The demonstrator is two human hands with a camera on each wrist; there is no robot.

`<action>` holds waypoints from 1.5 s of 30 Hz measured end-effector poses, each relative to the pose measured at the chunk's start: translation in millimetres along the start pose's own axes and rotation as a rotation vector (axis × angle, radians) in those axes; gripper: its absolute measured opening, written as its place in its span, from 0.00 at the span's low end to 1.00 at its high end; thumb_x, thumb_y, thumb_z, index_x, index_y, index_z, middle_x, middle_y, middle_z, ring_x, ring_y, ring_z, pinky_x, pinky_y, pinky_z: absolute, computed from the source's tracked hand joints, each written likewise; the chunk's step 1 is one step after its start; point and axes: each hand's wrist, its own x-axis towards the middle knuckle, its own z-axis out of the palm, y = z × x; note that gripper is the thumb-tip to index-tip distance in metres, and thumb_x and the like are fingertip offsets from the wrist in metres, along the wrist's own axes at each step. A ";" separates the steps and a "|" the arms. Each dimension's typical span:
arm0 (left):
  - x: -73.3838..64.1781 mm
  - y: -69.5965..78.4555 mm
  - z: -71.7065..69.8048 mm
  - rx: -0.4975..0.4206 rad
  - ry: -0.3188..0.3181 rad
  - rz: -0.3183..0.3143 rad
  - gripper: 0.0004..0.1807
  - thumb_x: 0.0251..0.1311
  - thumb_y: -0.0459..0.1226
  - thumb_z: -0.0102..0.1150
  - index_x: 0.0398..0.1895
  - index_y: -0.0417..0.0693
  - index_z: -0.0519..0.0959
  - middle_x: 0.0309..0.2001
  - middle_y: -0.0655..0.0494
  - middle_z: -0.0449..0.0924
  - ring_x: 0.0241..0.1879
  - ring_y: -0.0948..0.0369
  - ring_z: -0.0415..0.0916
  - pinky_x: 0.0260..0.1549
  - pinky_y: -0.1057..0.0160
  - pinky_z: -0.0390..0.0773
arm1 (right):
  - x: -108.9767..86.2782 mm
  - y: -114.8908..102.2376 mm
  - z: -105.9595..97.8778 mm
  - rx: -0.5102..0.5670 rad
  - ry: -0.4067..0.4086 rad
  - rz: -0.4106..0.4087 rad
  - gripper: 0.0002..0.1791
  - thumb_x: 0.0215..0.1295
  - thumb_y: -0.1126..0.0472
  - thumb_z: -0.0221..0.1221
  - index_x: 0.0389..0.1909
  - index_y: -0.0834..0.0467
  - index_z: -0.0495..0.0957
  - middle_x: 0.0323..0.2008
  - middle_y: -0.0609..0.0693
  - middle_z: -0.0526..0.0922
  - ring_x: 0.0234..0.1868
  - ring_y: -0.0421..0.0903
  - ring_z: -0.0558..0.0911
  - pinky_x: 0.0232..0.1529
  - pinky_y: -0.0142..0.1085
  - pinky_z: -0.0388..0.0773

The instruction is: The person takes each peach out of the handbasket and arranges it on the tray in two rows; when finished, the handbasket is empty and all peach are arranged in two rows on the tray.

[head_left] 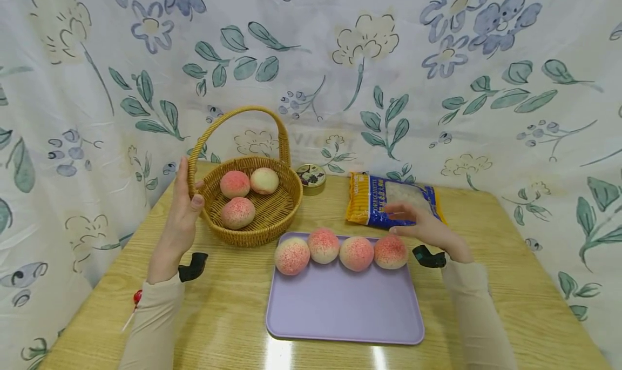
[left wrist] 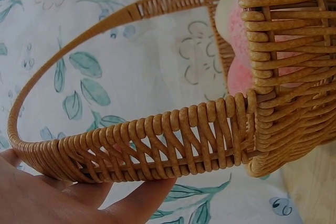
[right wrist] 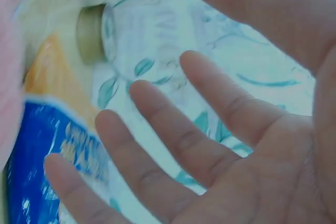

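At the left a wicker basket stands upright, holding three peaches, among them a pale one. My left hand holds its arched handle, the thumb and fingers around the handle's left side. A lilac tray lies in front, with several pink-and-cream peaches in a row along its far edge. Just above the rightmost peach is my right hand, fingers spread and nothing in them. In the right wrist view a blurred pink peach fills the left edge.
Behind the tray lies a blue and yellow orecchiette bag, partly covered by the right hand. A small round tin sits beside the basket. A red lollipop is by the left sleeve. Floral curtain hangs behind the wooden table.
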 end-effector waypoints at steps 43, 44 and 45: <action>-0.1 -2.7 -2.2 0.033 -0.008 0.055 0.45 0.67 0.65 0.34 0.78 0.60 0.32 0.78 0.56 0.27 0.69 0.34 0.51 0.60 0.31 0.55 | 270.5 -121.1 191.8 0.265 -0.442 -0.084 0.29 0.71 0.64 0.53 0.71 0.59 0.61 0.71 0.57 0.64 0.69 0.51 0.67 0.61 0.35 0.71; -0.1 -2.8 -2.6 0.034 -0.004 0.056 0.45 0.67 0.65 0.34 0.78 0.60 0.32 0.78 0.55 0.27 0.69 0.35 0.51 0.60 0.31 0.54 | 271.4 -121.3 193.3 0.183 -0.463 -0.081 0.29 0.71 0.62 0.54 0.71 0.58 0.62 0.70 0.55 0.65 0.68 0.50 0.69 0.59 0.35 0.72; -0.1 -2.9 -3.2 0.033 -0.002 0.057 0.45 0.67 0.65 0.34 0.78 0.60 0.32 0.78 0.55 0.28 0.69 0.35 0.51 0.60 0.30 0.54 | 272.1 -122.1 194.3 0.108 -0.477 -0.073 0.29 0.69 0.59 0.56 0.71 0.55 0.63 0.70 0.53 0.65 0.66 0.49 0.70 0.58 0.35 0.72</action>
